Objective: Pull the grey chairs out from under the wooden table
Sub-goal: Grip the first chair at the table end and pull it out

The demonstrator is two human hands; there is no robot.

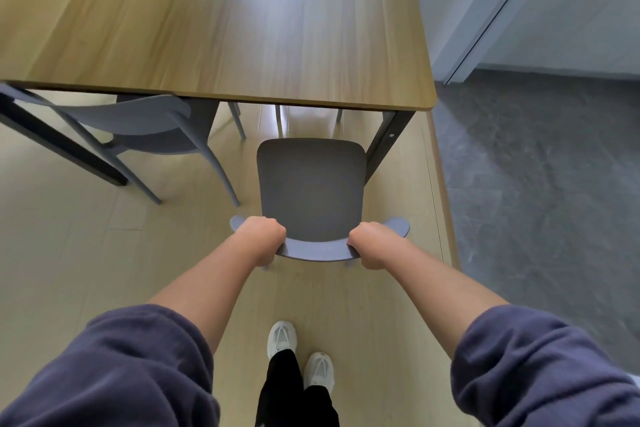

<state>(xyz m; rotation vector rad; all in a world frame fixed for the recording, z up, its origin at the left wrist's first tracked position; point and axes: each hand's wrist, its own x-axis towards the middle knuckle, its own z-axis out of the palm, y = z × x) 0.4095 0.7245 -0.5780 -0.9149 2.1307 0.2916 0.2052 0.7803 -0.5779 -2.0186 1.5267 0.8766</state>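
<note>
Left hand (262, 238), right hand (371, 243) grip backrest | grey chair (311, 191) seat faces wooden table (214, 28)

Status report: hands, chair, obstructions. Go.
Both hands, left and right, clamped on near chair's backrest. Seat fully clear of wooden table. Second grey chair left, partly under. Nothing behind but own feet.

Both hands, left (262, 236) & right (371, 243), grip grey chair (311, 184) backrest, seat clear of wooden table (242, 28).

Wood-grain table (214, 28) w/ sheen, matt grey plastic chair (311, 184)
</note>
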